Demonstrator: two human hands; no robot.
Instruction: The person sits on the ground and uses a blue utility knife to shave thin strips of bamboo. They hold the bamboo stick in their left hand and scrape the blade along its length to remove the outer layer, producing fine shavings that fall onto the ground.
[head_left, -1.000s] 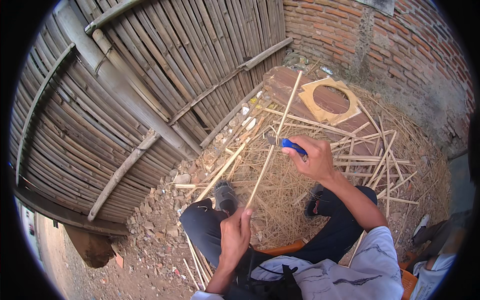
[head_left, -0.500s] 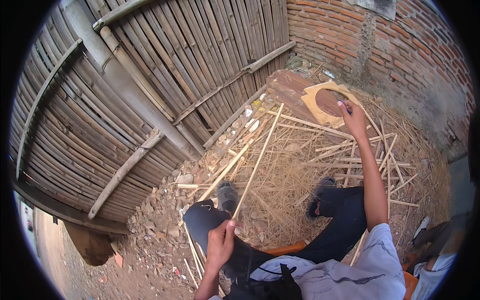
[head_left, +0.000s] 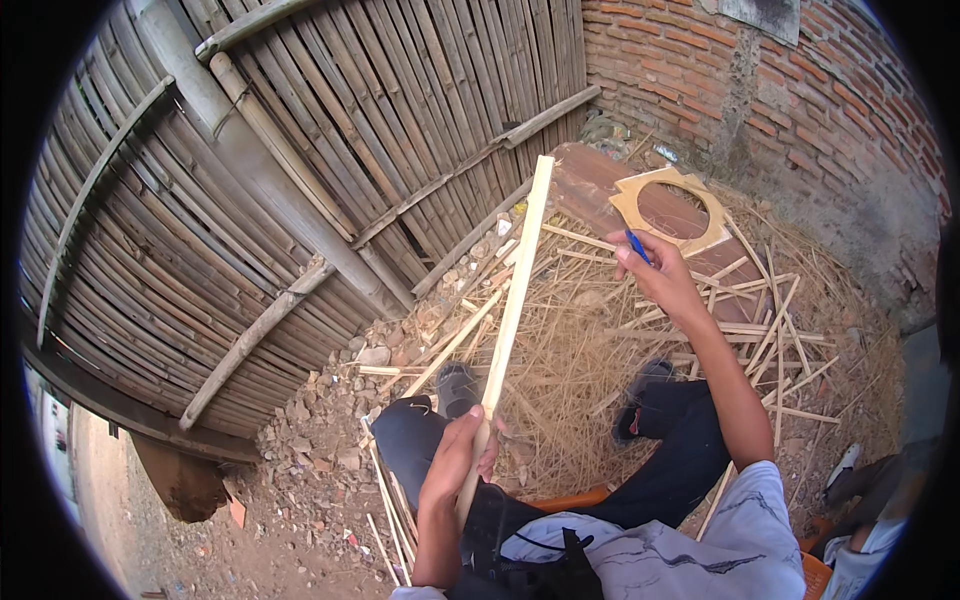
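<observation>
A long pale bamboo strip [head_left: 520, 290] stands slanted in front of me, with my left hand [head_left: 458, 458] closed round its lower part above my left thigh. My right hand [head_left: 664, 278], to the right of the strip and apart from it, pinches a small blue pen [head_left: 637, 246]. Beyond that hand lies a flat tan cut-out piece [head_left: 715, 228] with a large round hole and notched edges. It rests on a reddish-brown wooden board [head_left: 590, 180].
Several loose bamboo strips [head_left: 780, 330] lie crossed on straw and shavings [head_left: 570, 390] at the right. More strips [head_left: 390, 510] lean by my left leg. A bamboo fence [head_left: 400, 110] and a brick wall [head_left: 680, 70] close off the far side. Another person's leg [head_left: 850, 490] shows at the right.
My right hand has come back from the tan piece toward the strip, bringing the blue pen. In my left hand the strip has turned its broad face to me and stands more upright.
</observation>
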